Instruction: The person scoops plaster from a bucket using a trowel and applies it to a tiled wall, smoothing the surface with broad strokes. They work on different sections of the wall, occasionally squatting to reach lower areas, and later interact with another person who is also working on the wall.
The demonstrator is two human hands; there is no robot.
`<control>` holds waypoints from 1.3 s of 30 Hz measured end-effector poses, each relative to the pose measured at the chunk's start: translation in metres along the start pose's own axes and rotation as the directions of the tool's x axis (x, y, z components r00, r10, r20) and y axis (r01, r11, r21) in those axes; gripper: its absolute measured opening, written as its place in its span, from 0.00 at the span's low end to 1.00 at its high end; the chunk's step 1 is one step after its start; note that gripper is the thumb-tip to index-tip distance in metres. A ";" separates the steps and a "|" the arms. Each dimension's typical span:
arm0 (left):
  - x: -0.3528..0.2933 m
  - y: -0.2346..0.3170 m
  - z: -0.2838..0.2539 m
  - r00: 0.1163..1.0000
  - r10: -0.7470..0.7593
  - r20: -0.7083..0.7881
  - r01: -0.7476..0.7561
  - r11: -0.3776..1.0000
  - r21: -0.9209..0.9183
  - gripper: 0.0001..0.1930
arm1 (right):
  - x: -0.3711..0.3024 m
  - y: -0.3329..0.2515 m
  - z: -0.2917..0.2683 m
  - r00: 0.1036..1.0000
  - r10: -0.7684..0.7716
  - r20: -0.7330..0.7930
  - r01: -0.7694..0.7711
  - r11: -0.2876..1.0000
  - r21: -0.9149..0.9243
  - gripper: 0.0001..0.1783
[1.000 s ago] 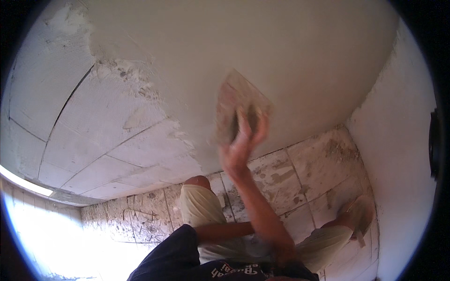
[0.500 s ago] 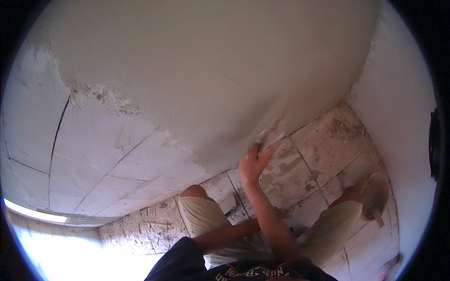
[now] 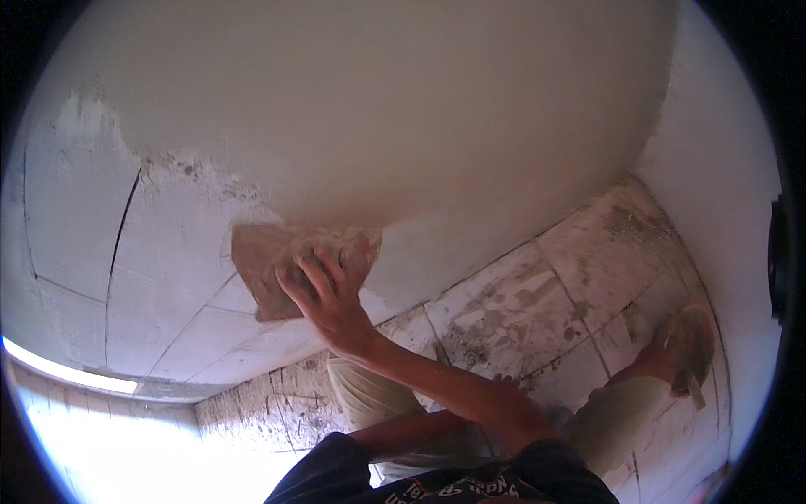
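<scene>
My right hand (image 3: 327, 307) is spread over the back of a reddish-brown, plaster-smeared float (image 3: 252, 265), its fingers curled on it. The float lies against the wall at the lower edge of a smooth grey plaster coat (image 3: 420, 126), partly over the bare pale wall blocks (image 3: 180, 286). My left forearm (image 3: 411, 433) crosses under the right one. Of my left hand (image 3: 508, 385) only some fingertips show beyond the right forearm, too little to tell what they do.
Floor tiles (image 3: 604, 286) spattered with plaster run along the foot of the wall. A pale side wall (image 3: 714, 193) rises at the right. Beside my right knee is a roundish brownish thing (image 3: 695, 340) with a short pale strip. Bright light (image 3: 117, 445) comes from the lower left.
My right hand has moved left along the wall with the float, from near the floor edge to the plaster's lower left border. The float now lies face-on, where before it was tilted and blurred.
</scene>
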State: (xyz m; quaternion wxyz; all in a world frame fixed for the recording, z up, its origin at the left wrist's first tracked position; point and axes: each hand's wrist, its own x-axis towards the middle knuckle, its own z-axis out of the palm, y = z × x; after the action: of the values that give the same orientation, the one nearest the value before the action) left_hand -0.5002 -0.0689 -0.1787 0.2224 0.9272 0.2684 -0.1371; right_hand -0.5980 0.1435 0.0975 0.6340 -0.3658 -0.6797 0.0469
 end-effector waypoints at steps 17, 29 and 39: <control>-0.119 0.035 -0.252 0.874 0.481 -0.067 -0.417 0.672 -0.612 0.13 | -0.081 0.096 -0.028 0.908 0.162 -0.387 -0.162 0.986 0.032 0.38; -0.127 0.049 -0.253 0.867 0.455 -0.202 -0.490 0.706 -0.511 0.11 | -0.162 0.051 -0.005 0.725 0.610 -0.319 -0.484 0.781 0.394 0.40; -0.134 0.061 -0.281 0.791 0.518 -0.326 -0.612 0.664 -0.430 0.14 | -0.012 0.083 -0.022 0.459 0.737 -0.496 -0.424 0.672 0.607 0.37</control>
State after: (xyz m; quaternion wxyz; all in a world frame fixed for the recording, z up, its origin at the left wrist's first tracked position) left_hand -0.5380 -0.0372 0.1353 0.4687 0.8778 0.0115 0.0982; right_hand -0.5431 0.1885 0.0484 0.8456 -0.4303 -0.1822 0.2582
